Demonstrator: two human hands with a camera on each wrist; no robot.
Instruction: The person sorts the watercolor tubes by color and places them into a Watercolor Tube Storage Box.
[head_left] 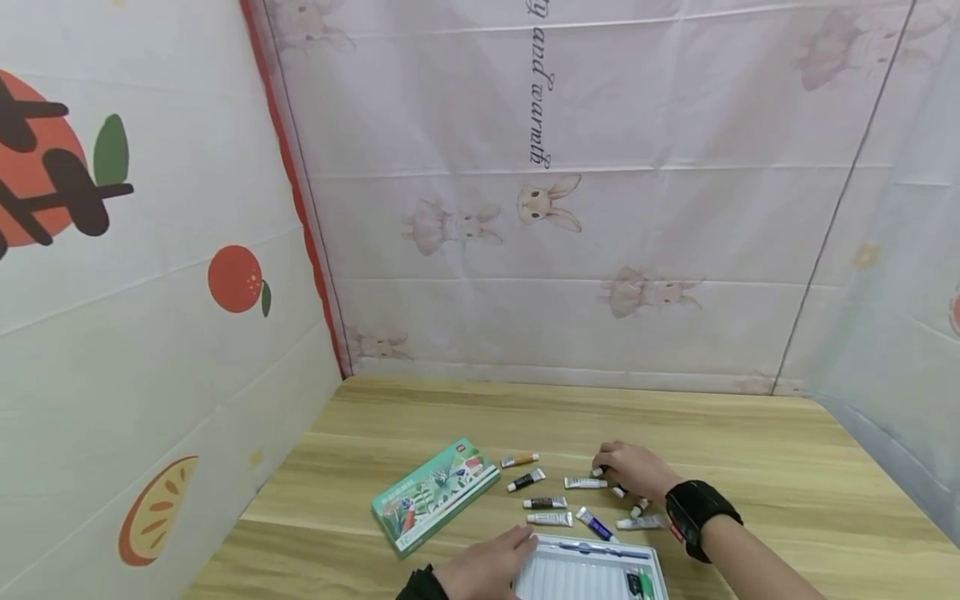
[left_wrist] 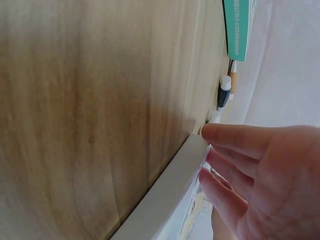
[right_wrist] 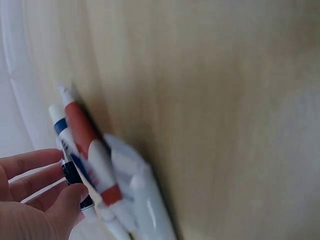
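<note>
My right hand (head_left: 636, 472) is among several small paint tubes right of centre in the head view. In the right wrist view its thumb and fingers pinch a dark-labelled paint tube (right_wrist: 72, 175) with a white end. Close by lie a red-and-white tube (right_wrist: 82, 130), a blue-banded tube (right_wrist: 60, 126) and a pale tube (right_wrist: 150, 210). My left hand (head_left: 487, 565) rests at the far left corner of a white tray (head_left: 651, 567). In the left wrist view, extended fingers touch the corner above the tray's side wall (left_wrist: 170, 192).
A green printed box (head_left: 435, 497) lies left of the tray. Between them and beyond are an orange tube (head_left: 520, 460), a black tube (head_left: 527, 480), a silver tube (head_left: 550, 519) and a purple tube (head_left: 595, 524). Inside the tray sit a blue brush (head_left: 592, 550) and a green tube (head_left: 646, 584).
</note>
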